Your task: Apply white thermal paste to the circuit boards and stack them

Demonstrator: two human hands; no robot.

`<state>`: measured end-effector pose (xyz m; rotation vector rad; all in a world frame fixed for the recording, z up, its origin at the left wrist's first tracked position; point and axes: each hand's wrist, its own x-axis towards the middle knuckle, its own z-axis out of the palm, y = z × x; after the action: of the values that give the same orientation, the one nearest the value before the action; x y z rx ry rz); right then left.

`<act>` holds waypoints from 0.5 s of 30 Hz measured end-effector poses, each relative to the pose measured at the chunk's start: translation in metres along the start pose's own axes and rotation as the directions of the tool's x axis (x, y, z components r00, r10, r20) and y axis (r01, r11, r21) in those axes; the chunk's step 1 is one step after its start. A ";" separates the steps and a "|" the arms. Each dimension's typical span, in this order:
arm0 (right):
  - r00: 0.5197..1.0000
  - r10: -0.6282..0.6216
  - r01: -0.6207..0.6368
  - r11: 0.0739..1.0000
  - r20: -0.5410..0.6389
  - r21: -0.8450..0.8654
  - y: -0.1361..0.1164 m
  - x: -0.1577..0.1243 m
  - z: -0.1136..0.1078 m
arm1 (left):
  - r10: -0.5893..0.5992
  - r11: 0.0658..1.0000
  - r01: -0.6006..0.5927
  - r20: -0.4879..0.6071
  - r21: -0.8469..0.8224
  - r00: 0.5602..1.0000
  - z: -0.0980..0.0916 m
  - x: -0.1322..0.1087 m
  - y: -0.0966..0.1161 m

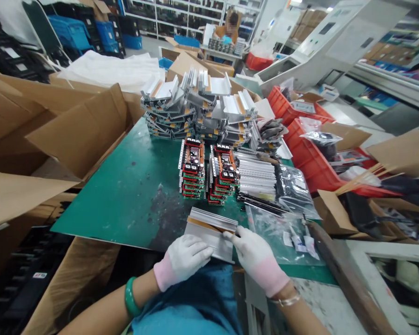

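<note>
An aluminium heat sink (pixel 212 235) with ridges and an amber strip lies at the green table's near edge. My left hand (pixel 188 256), in a white glove with a pink cuff, holds its near left side, fingers together on the metal. Over its right end, my gloved right hand (pixel 253 253) is closed in a pinch. A thin dark line runs from those fingertips along the strip; what they hold is unclear. Just beyond stand two stacks of circuit boards, a left stack (pixel 192 174) and a right stack (pixel 223 179), with red and green edges.
Many more heat sinks (pixel 202 109) are piled at the table's back. Right of the boards lie metal strips (pixel 256 174), black rods (pixel 261 203) and a clear bag (pixel 265 232) with small tubes. Open cartons (pixel 80 125) flank the left, red crates (pixel 307 158) the right. A person (pixel 226 30) sits far back.
</note>
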<state>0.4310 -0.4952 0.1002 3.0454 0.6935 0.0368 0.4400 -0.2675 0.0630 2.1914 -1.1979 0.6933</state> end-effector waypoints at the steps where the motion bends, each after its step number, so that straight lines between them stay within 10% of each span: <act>1: 0.999 0.009 -0.009 1.000 0.040 0.004 -0.002 0.003 -0.003 | -0.001 1.000 0.001 -0.010 0.004 1.000 0.000 0.000 0.000; 8: 0.971 0.066 -0.060 0.998 0.229 -0.033 -0.013 0.017 -0.016 | 0.015 1.000 -0.015 -0.017 0.005 1.000 0.002 -0.004 -0.001; 15: 0.993 -0.107 0.109 0.993 -0.042 0.038 -0.008 -0.001 -0.002 | -0.003 0.999 0.004 -0.010 0.049 1.000 -0.001 -0.005 0.001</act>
<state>0.4266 -0.4880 0.1023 3.0468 0.8714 0.0836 0.4366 -0.2642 0.0606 2.2274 -1.1836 0.7382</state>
